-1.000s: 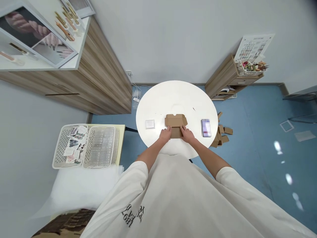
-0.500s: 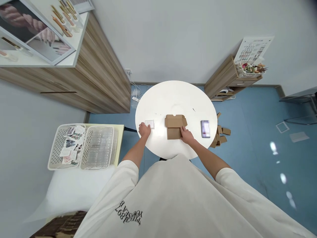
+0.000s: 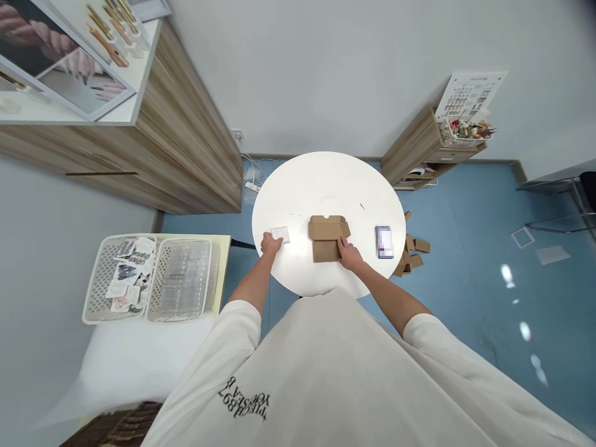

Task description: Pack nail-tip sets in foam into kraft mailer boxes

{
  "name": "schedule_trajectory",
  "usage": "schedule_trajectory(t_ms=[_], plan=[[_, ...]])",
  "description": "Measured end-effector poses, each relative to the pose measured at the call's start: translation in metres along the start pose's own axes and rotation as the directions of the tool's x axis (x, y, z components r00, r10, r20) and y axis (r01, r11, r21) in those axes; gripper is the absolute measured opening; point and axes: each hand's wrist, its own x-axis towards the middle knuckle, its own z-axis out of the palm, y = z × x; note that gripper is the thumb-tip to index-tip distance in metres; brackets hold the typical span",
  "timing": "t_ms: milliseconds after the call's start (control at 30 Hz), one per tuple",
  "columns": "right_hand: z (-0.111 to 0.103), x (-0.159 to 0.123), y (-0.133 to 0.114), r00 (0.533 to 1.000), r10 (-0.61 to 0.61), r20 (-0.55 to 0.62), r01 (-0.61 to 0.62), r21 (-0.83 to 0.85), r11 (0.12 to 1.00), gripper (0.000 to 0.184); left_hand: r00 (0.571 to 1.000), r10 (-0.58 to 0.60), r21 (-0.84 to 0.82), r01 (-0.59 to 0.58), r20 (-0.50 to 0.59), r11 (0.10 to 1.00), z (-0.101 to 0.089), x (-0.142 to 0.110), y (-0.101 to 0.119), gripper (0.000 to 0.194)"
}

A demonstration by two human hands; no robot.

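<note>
A small brown cardboard box (image 3: 328, 237) with its lid flap up lies in the middle of a round white table (image 3: 326, 180). My right hand (image 3: 350, 254) rests on the box's near right corner, fingers closed against it. My left hand (image 3: 270, 243) is at the table's left side, its fingers on a small flat white packet (image 3: 280, 234). Further right on the table lies a phone (image 3: 384, 241).
Two white mesh baskets (image 3: 149, 278) with packets and clear trays stand on a low table at the left. Several folded brown boxes (image 3: 411, 251) lie on the blue floor right of the table. A wooden cabinet (image 3: 177, 149) stands at the back left, a shelf unit (image 3: 419, 149) at the back right.
My left hand left the cardboard box and went left to the white packet, which has shifted slightly. My right hand stayed on the box.
</note>
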Motion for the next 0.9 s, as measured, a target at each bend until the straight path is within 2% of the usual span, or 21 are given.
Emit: schedule_trajectory(t_ms=[100, 200, 300, 400, 500, 633, 800, 900], plan=[[0.000, 0.000, 0.001, 1.000, -0.006, -0.008, 0.006, 0.008, 1.000, 0.088, 0.997, 0.074, -0.064, -0.075, -0.013, 0.995, 0.000, -0.009, -0.003, 0.029], [0.001, 0.000, 0.001, 1.000, -0.006, -0.011, 0.006, 0.025, 1.000, 0.088, 0.979, 0.200, -0.143, -0.201, -0.023, 0.969, 0.002, -0.025, -0.001, 0.018], [0.001, 0.000, 0.002, 1.000, -0.008, -0.016, 0.009, 0.045, 0.999, 0.088, 0.944, 0.331, -0.198, -0.323, 0.008, 0.926, 0.009, -0.046, 0.009, 0.019], [0.002, 0.000, 0.003, 0.999, -0.009, -0.031, 0.011, 0.064, 0.998, 0.087, 0.890, 0.443, -0.194, -0.419, 0.109, 0.887, 0.027, -0.073, 0.025, 0.022], [0.003, 0.000, 0.004, 0.999, -0.013, -0.045, 0.017, 0.084, 0.996, 0.085, 0.856, 0.481, -0.082, -0.474, 0.190, 0.877, 0.050, -0.101, 0.042, 0.029], [0.005, 0.000, 0.005, 0.998, -0.004, -0.058, 0.009, 0.098, 0.995, 0.084, 0.838, 0.481, 0.155, -0.527, 0.256, 0.836, 0.079, -0.128, 0.060, 0.035], [0.007, -0.001, 0.005, 0.998, 0.001, -0.056, 0.006, 0.118, 0.993, 0.085, 0.837, 0.471, 0.313, -0.543, 0.280, 0.779, 0.102, -0.137, 0.071, 0.040], [0.008, -0.002, 0.005, 0.998, 0.003, -0.062, 0.005, 0.118, 0.993, 0.085, 0.813, 0.491, 0.342, -0.578, 0.312, 0.741, 0.107, -0.140, 0.072, 0.043]])
